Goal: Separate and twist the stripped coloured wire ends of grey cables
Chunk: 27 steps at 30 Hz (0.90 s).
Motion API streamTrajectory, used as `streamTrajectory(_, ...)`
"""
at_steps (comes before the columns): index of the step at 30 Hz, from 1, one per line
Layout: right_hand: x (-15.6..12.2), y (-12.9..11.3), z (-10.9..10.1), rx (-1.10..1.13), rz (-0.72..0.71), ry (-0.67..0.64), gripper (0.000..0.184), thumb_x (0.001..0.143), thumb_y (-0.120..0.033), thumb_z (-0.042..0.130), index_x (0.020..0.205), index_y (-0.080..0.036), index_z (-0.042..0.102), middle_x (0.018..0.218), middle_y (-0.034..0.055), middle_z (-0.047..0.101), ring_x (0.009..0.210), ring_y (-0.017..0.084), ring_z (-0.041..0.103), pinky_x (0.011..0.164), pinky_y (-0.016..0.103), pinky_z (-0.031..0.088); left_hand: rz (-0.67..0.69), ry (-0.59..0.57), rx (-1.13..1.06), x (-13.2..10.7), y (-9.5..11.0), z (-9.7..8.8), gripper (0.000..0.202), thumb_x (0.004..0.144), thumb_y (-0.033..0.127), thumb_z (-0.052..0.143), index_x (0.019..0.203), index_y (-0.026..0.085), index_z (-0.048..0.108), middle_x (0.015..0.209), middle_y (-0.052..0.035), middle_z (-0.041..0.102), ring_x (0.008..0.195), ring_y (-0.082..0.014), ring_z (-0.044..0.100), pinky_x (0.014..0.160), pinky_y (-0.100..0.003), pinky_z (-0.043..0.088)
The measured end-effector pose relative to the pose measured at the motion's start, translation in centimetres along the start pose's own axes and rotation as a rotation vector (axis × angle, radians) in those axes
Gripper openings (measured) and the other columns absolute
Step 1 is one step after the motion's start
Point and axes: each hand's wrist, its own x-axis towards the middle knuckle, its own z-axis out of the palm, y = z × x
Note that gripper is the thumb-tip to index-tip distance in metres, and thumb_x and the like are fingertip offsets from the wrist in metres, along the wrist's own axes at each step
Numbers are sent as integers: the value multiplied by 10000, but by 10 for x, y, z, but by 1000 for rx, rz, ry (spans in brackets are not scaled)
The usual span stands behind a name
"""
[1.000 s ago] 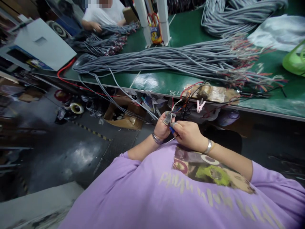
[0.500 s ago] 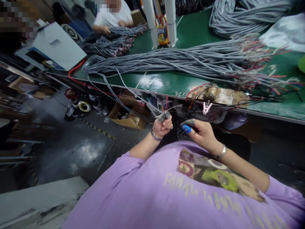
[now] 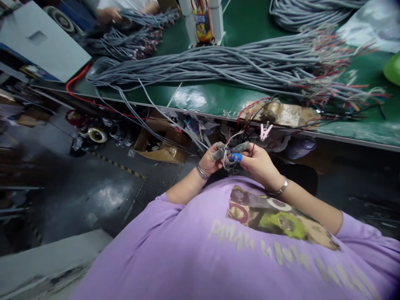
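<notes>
My left hand (image 3: pixel 213 158), with grey finger covers, is closed around the end of a grey cable (image 3: pixel 196 141) that runs back up to the bench. Thin stripped wires (image 3: pixel 229 163), white with some red and dark ones, fan out from that end in front of my fingers. My right hand (image 3: pixel 254 160) meets it from the right, thumb and forefinger pinched on some of these wires. A blue cover sits on the thumb and a grey one on the forefinger. Which wires lie between the fingertips is too small to tell.
A long bundle of grey cables (image 3: pixel 200 66) lies on the green bench (image 3: pixel 268 100), bare wires at its right end. A pink clip (image 3: pixel 266 131) and a taped board (image 3: pixel 287 114) are at the front edge. Below stands a cardboard box (image 3: pixel 162 148). A co-worker's hand (image 3: pixel 109 16) is behind.
My right hand has moved left to my left hand and now pinches the wires. The wires are spread out more. The camera view has shifted, so the bench sits higher and further left.
</notes>
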Motion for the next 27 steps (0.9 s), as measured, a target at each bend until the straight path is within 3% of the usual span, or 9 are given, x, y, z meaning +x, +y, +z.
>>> streamTrajectory(4,2,-3,3,55,91,-23,526,499,-429,931,755,-189,539,467,-116,383,410,34,294,391,204,196,8,-41,76,1,-3,-2,320,659,293,876,766,169,601,574,56,613,358,-57,491,307,-150,267)
streamTrajectory(10,5,-5,5,124,248,-58,553,452,-351,946,750,-189,509,486,-106,439,389,19,283,379,194,129,32,-58,80,1,-3,-3,392,596,292,914,741,173,569,623,59,646,347,-42,480,283,-146,254)
streamTrajectory(15,4,-5,7,151,243,-63,536,430,-292,937,726,-193,502,436,-131,380,382,19,268,375,185,144,55,-80,129,1,-3,-5,498,478,399,957,713,179,576,590,66,624,349,-43,466,285,-150,267)
streamTrajectory(22,5,-5,8,124,262,-69,525,441,-306,936,718,-186,508,462,-99,451,383,19,297,372,184,144,99,-138,135,1,-3,-4,507,483,464,949,721,175,607,569,56,610,345,-51,458,280,-154,261)
streamTrajectory(27,4,-5,11,120,255,-38,558,402,-282,945,703,-190,484,448,-122,405,379,17,301,373,181,162,135,-115,160,2,-3,-5,532,446,494,953,682,160,613,554,59,607,363,-43,467,323,-148,319)
